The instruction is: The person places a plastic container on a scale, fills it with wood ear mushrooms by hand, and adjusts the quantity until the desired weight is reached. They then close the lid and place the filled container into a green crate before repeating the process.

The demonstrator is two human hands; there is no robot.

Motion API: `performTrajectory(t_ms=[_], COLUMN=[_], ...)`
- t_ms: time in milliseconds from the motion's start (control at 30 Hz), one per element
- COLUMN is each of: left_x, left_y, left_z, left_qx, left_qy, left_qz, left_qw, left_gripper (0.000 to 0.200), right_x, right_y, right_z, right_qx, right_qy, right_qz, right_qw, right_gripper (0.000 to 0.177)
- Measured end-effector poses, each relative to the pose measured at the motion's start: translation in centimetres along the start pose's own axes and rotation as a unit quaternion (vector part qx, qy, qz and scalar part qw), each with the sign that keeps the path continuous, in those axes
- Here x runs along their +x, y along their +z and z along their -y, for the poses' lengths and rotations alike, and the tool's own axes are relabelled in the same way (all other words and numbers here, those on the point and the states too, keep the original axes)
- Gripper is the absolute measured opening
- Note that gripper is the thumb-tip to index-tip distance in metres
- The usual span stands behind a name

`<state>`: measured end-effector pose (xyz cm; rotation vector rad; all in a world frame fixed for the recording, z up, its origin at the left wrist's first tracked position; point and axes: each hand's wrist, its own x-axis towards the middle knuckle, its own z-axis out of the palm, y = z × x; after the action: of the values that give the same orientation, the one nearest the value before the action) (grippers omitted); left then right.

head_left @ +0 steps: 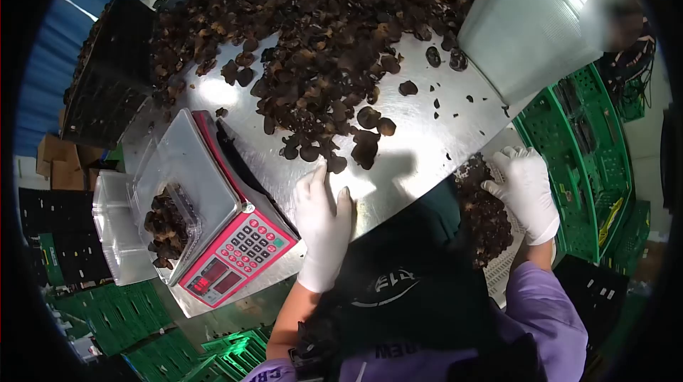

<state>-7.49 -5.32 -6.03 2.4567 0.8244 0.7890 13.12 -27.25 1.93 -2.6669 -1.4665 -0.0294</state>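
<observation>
My left hand (324, 229), in a white glove, rests on the metal table (388, 204) with fingers stretched out. Its fingertips reach the near edge of a large heap of dark brown mushrooms (313, 62), beside one loose mushroom cap (336, 164). My right hand (525, 190), gloved too, is over the right side of a white perforated basket (498, 279) filled with dark mushrooms (484, 218). Its fingers are curled, and whatever they may hold is hidden. A pink scale (245, 257) to the left carries a clear tray (191, 220) containing mushrooms.
Stacked clear plastic containers (530, 23) stand at the table's right end, and more clear trays (114, 229) sit left of the scale. A black crate (110, 76) is at the upper left. Green crates (580, 161) flank the right side. Mushroom bits lie scattered across the table.
</observation>
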Motion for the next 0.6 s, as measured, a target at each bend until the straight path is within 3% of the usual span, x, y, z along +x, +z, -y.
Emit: performTrajectory(t_ms=[33,133,233,367,500,567,600], left_x=[0.7,1.7,1.1,0.0,1.7,3.8,4.5], left_y=[0.6,2.4,1.2,0.1,-0.3,-0.1,0.5], left_z=[-0.1,0.6,0.3,0.8,1.3,0.5,0.5], left_qx=[-0.003,0.116,0.096,0.048,0.062,0.084,0.119], left_qy=[0.003,0.016,0.002,0.005,-0.009,-0.029,-0.007], left_qz=[0.005,0.039,0.082,0.084,0.062,0.063,0.026], left_qw=[1.0,0.992,0.992,0.995,0.996,0.994,0.993], left_gripper=[0.049,0.026,0.024,0.026,0.03,0.036,0.037], right_x=[-0.3,2.1,5.0,6.6,6.7,9.5,11.1], right_y=[0.3,2.6,6.1,9.5,9.5,10.2,9.7], right_z=[0.5,3.1,7.9,12.0,12.4,11.4,11.3], right_qx=[-0.039,0.223,0.315,0.165,0.25,0.288,0.285], right_qy=[0.031,-0.03,-0.041,-0.145,-0.196,-0.127,-0.095], right_qz=[-0.014,0.002,-0.095,-0.076,-0.084,-0.245,-0.249], right_qw=[0.999,0.974,0.943,0.973,0.944,0.917,0.921], right_gripper=[0.028,0.035,0.038,0.042,0.037,0.033,0.028])
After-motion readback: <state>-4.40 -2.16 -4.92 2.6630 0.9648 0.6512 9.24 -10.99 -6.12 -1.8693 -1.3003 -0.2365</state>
